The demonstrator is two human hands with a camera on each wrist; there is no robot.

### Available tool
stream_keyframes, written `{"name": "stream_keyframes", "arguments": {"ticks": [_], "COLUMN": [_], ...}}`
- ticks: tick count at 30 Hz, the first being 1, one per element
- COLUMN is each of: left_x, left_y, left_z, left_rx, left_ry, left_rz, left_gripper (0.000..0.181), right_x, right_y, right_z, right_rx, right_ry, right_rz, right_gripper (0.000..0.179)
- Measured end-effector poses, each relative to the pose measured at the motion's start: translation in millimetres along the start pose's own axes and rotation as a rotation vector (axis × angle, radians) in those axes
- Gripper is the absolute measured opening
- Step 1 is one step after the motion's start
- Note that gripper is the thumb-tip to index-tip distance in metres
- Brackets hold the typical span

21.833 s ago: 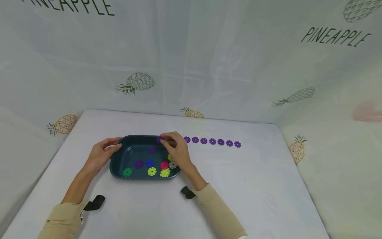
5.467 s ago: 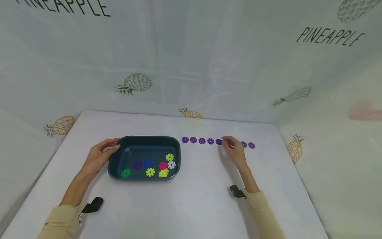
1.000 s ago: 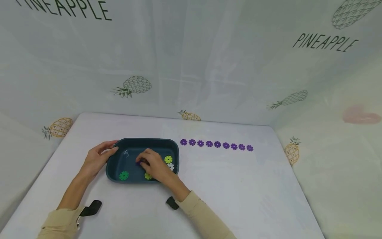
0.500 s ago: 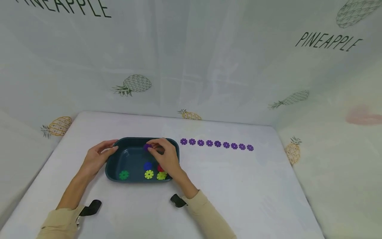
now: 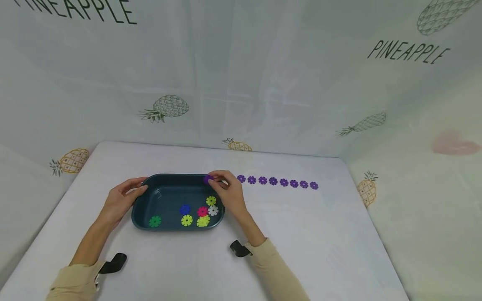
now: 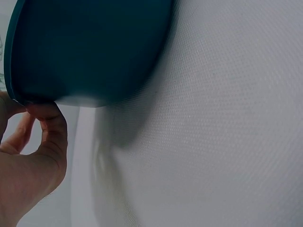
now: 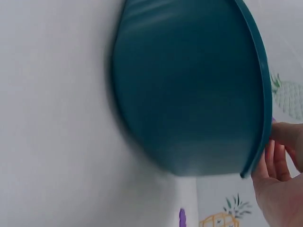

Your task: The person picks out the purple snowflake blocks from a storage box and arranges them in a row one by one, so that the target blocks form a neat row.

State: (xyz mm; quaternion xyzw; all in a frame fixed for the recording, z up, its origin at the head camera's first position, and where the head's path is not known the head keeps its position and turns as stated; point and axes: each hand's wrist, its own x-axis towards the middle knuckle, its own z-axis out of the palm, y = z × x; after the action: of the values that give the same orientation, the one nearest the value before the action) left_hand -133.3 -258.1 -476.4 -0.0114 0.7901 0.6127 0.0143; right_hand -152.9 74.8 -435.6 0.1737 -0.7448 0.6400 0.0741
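My left hand [image 5: 121, 198] pinches the rim of a dark teal tray [image 5: 165, 196] at its back left corner, thumb on one side and fingers on the other. Between the thumb and fingertips of my right hand [image 5: 230, 193] is a purple snowflake building disc [image 5: 208, 179], held over the tray's back right corner. Inside the tray lie a green disc [image 5: 155, 221], a blue disc [image 5: 184, 209], a pink disc [image 5: 202, 211], a white disc [image 5: 213, 210] and several yellow discs [image 5: 186, 220]. The right wrist view shows my right fingers beyond the tray's rim [image 7: 265, 94].
A row of several purple discs [image 5: 273, 181] runs rightward across the white table [image 5: 308, 234] from behind my right hand. A curtain [image 5: 263, 83] printed with pineapples hangs past the table's back edge.
My right hand has lifted the purple disc from the tray's middle and carried it right to the back corner. Since the earliest frame, the purple row has grown. My left hand stays at the rim.
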Motion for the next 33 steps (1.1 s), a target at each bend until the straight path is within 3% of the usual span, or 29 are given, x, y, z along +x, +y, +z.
{"name": "stream_keyframes", "arguments": {"ticks": [4, 11, 33], "left_x": [-0.7, -0.7, -1.7], "left_y": [-1.9, -2.2, 1.2], "left_z": [-1.1, -1.5, 1.0], "left_rx": [0.009, 0.036, 0.052], "left_ry": [0.002, 0.008, 0.004], "left_rz": [0.001, 0.009, -0.013], "left_gripper": [0.046, 0.049, 0.051], "right_x": [1.6, 2.9, -2.4], "right_y": [18, 47, 59], "right_z": [-11, -34, -111], "right_rx": [-0.003, -0.019, -0.033], "right_ry": [0.034, 0.112, 0.252], "right_rz": [0.062, 0.089, 0.192], "right_gripper": [0.025, 0.025, 0.024]}}
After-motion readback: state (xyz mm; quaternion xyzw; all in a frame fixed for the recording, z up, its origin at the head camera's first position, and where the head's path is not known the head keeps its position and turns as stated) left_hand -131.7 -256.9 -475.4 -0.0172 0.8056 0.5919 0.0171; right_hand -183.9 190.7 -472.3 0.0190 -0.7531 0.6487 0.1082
